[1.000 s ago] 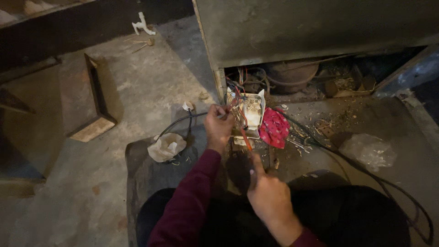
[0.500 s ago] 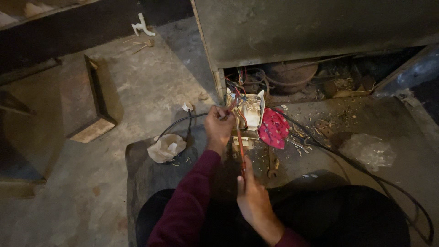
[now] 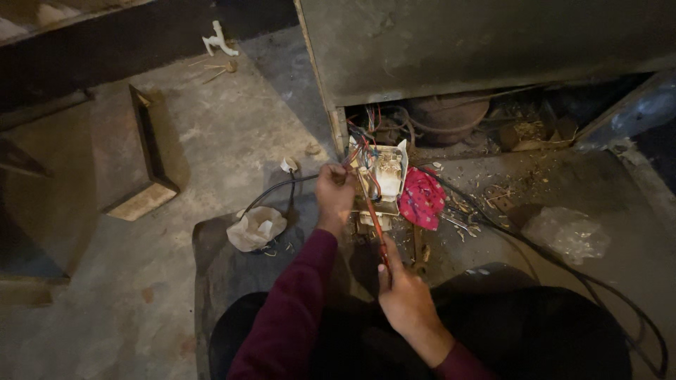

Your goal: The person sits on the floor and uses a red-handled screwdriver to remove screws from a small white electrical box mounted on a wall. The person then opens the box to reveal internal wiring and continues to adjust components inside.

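beside the open base of the metal cabinet (image 3: 493,49), the left hand (image 3: 334,198) pinched wires at the white electrical box (image 3: 384,174) while the right hand (image 3: 405,299) gripped a red-handled tool (image 3: 375,226) against it, wiring unfinished

My maroon knit sleeve (image 3: 296,302) is plain. The cream plastic switch box (image 3: 384,176) shows red and blue wires. Beside it lies a crumpled pink cloth with pale dots (image 3: 421,198). I hold a thin orange-red rod (image 3: 375,225). The concrete floor (image 3: 232,141) is dusty grey.
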